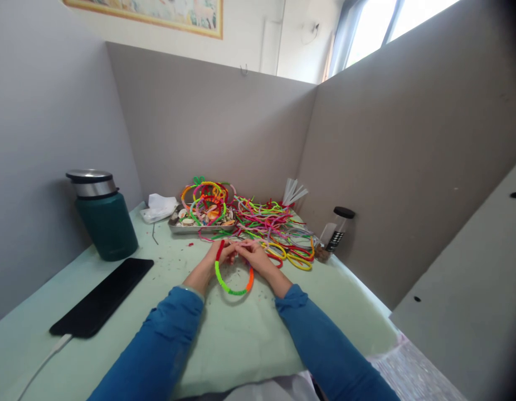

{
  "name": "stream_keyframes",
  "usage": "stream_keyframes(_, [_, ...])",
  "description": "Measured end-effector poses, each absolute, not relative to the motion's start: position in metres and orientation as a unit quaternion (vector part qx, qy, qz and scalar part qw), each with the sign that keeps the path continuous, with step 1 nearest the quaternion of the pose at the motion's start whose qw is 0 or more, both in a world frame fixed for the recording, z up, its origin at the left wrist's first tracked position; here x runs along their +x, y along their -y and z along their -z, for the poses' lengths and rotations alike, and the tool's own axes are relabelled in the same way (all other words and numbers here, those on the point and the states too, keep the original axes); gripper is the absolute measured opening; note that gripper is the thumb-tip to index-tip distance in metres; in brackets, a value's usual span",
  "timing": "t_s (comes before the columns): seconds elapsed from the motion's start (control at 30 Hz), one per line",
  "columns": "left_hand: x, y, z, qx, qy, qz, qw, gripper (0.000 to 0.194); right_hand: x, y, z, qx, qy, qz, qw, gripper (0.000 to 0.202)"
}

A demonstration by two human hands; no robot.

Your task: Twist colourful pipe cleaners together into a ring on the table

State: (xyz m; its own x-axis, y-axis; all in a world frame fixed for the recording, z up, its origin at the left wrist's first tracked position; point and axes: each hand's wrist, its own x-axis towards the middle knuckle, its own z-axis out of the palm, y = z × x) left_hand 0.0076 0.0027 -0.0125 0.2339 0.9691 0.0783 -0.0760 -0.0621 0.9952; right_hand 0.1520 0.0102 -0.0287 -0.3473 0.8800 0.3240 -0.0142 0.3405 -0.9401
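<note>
A ring wrapped in red, yellow-green, green and orange fuzzy sections (pixel 229 291) hangs toward me below my hands. My left hand (pixel 218 256) has its fingers closed on the ring's upper left side, near the red part. At the ring's upper right, my right hand (pixel 256 257) pinches with thumb and fingers close to my left fingertips. A pink strip shows along the top, between and behind the hands. The exact spot where the fingertips meet is small and partly hidden.
Behind my hands lie a metal tray (pixel 183 229) of shells and finished rings, and a heap of colored pipe cleaners (pixel 266 220). A green bottle (pixel 106 225) and a phone (pixel 102 298) are at left. A clear black-capped bottle (pixel 340 228) stands right, tissues (pixel 160 207) back left.
</note>
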Motion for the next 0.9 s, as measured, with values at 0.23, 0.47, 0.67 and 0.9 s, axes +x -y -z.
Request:
stream_keyframes(0.23, [0.0082, 0.0011, 0.0113, 0.563, -0.396, -0.454, 0.565, 0.032, 0.1546, -0.0114, 0.0276, -0.327, 0.662, -0.411, 0.534, 0.018])
stream_keyframes(0.47, [0.0092, 0.0048, 0.0102, 0.605, -0.397, -0.428, 0.542, 0.032, 0.1571, -0.0122, 0.0274, -0.352, 0.662, -0.366, 0.551, 0.012])
stream_keyframes(0.67, [0.0097, 0.0025, 0.0112, 0.584, -0.406, -0.438, 0.550, 0.033, 0.1564, -0.0162, 0.0326, -0.343, 0.668, -0.363, 0.552, 0.015])
stream_keyframes(0.9, [0.0104, 0.0050, 0.0096, 0.562, -0.403, -0.445, 0.569, 0.033, 0.1573, -0.0150, 0.0300, -0.347, 0.689, -0.370, 0.517, 0.013])
